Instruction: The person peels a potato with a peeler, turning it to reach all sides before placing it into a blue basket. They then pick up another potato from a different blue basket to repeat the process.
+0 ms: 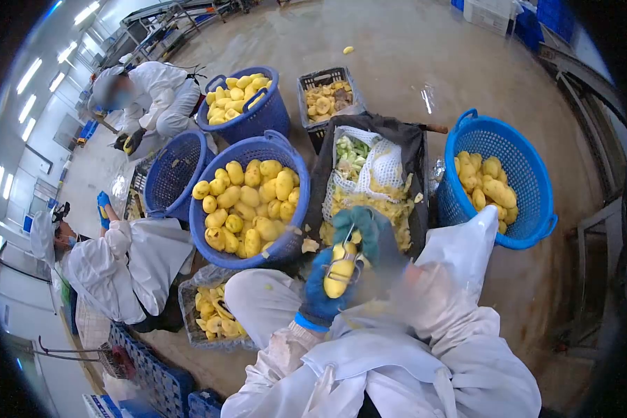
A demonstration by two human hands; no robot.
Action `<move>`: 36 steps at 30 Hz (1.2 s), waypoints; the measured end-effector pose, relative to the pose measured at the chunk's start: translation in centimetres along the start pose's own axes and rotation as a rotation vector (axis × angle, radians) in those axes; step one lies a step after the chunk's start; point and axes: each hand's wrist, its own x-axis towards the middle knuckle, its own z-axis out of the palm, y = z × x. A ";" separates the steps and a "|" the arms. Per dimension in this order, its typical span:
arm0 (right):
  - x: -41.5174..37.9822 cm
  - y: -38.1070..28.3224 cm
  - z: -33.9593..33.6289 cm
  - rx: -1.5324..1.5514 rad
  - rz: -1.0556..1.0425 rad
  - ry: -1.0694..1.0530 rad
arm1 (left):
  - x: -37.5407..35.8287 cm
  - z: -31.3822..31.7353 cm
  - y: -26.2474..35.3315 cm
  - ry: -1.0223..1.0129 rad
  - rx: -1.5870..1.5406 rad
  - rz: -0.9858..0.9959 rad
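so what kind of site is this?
Most likely a food-processing plant floor, at a manual potato-peeling station. Blue baskets hold heaps of peeled yellow potatoes, the gloved left hand holds a potato against a peeler, and nearby workers wear white coveralls on a wet concrete floor.

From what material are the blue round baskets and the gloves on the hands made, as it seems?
The blue baskets look like moulded plastic: a lattice wall, a smooth thick rim and moulded handles, with a dull sheen. The glove on the left hand, which holds a peeled potato, looks like blue rubber or a rubber-coated fabric, matte and wrinkled. The right hand wears a darker teal one, too blurred to tell.
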 end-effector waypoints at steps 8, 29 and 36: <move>1.8 0.2 -5.1 -0.065 -0.236 0.230 | -0.5 1.0 0.7 -0.034 -0.231 -0.085; -0.6 1.3 -1.6 -0.020 -0.092 -0.012 | 0.3 2.2 -0.7 -0.075 0.605 0.270; 2.7 2.6 -6.5 -0.291 -0.325 0.192 | -0.1 0.7 0.2 -0.065 -0.068 -0.095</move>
